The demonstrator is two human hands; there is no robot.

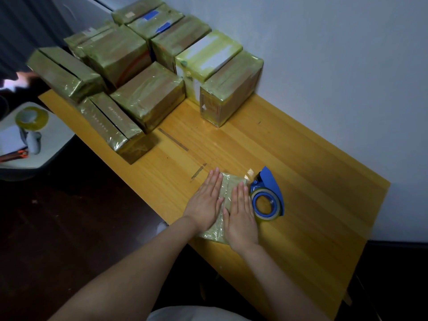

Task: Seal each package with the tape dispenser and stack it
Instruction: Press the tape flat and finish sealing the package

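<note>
1. Progress looks far along: a stack [148, 98] of taped boxes fills the far end of the table [289, 158], some piled on others.
2. One package [225, 188] lies flat near the front edge, glossy with tape, under both hands.
3. On its top the left hand [205, 202] and right hand [242, 214] rest side by side, palms down and fingers straight, pressing and pinching nothing.
4. Unheld, the dispenser [266, 198] lies on its side just beside the right hand, so taping here seems finished or nearly so.
5. What is left, I judge, is to smooth the tape and carry this package to the stack. Whether unsealed ones wait elsewhere cannot be told.
</note>
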